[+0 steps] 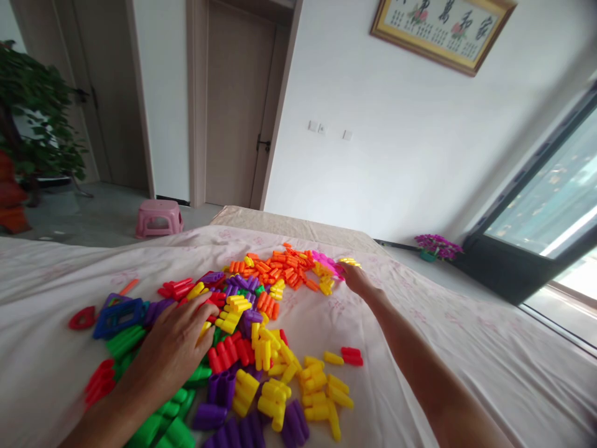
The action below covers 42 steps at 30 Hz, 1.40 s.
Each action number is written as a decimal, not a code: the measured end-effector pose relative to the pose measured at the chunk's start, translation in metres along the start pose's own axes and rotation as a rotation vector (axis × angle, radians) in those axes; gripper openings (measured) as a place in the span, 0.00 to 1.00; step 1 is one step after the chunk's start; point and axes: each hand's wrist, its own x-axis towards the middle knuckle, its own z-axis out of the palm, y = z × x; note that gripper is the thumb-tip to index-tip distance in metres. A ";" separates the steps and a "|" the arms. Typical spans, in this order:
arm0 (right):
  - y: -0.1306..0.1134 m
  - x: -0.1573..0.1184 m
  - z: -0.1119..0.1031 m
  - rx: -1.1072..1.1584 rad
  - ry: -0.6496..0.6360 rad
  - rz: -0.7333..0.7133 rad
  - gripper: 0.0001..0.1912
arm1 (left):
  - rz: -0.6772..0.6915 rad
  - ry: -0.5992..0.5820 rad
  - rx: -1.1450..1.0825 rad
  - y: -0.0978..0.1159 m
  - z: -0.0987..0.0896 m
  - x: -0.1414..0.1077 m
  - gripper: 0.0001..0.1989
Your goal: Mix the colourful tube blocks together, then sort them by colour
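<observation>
The left hand (180,326) bends over toy blocks (238,303); the right hand (356,279) is at pink blocks (326,261). I can't tell if either grips one. Past the right hand, a green pot (426,256) holds purple flowers (438,245).

White wall (368,180) hung with framed calligraphy (443,30) at upper right, pink stool (159,210) placed at centre left, glass panel (550,202) lit by daylight at right

We are holding our left hand (175,339) back upward, its fingers (198,306) loosely bent, the left forearm (114,407) slanting in from below. Our right arm (415,358) is reaching farther ahead, the right hand (354,278) showing its grip unclearly.
</observation>
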 end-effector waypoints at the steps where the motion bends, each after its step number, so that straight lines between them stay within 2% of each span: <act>1: 0.007 -0.005 -0.002 0.042 0.023 -0.006 0.18 | 0.000 0.005 0.001 -0.001 0.000 0.000 0.11; 3: 0.025 -0.012 -0.006 0.086 0.107 0.079 0.19 | 0.013 0.003 0.004 -0.002 0.001 -0.001 0.11; 5: 0.047 -0.016 -0.011 0.032 0.184 0.273 0.22 | 0.028 -0.007 0.002 -0.002 0.002 -0.001 0.11; 7: 0.067 -0.017 -0.014 -0.055 0.192 0.459 0.26 | 0.029 -0.008 -0.007 -0.003 0.003 -0.002 0.11; 9: 0.081 -0.016 -0.014 -0.096 0.158 0.556 0.29 | 0.020 -0.001 -0.015 -0.003 0.003 -0.002 0.11; 14: 0.090 -0.003 -0.004 -0.109 0.123 0.561 0.26 | 0.017 -0.016 0.001 -0.005 0.005 -0.004 0.11; 19: 0.086 0.013 0.004 -0.086 0.067 0.437 0.27 | 0.046 -0.055 0.025 -0.006 0.007 -0.008 0.13; 22: 0.077 0.014 0.005 -0.060 0.043 0.323 0.29 | 0.021 -0.044 0.010 -0.005 0.007 -0.008 0.13; 26: 0.061 0.007 0.002 0.046 0.051 0.107 0.22 | 0.021 -0.053 -0.020 -0.004 0.005 -0.007 0.13; 28: 0.053 0.002 0.000 0.071 0.083 0.115 0.21 | 0.010 -0.050 -0.018 -0.004 0.004 -0.006 0.13; 31: 0.039 -0.002 -0.001 0.013 0.105 0.259 0.21 | 0.009 -0.040 -0.008 -0.002 0.002 -0.005 0.13; 33: 0.025 -0.002 0.001 -0.008 0.091 0.287 0.22 | 0.012 -0.038 -0.008 -0.001 0.000 -0.003 0.12; 39: -0.040 0.003 0.011 -0.029 0.027 0.155 0.21 | -0.002 -0.016 -0.011 0.001 -0.002 -0.001 0.11; 42: -0.068 -0.006 0.009 -0.035 0.010 0.074 0.21 | 0.001 -0.005 -0.023 0.001 -0.001 -0.001 0.12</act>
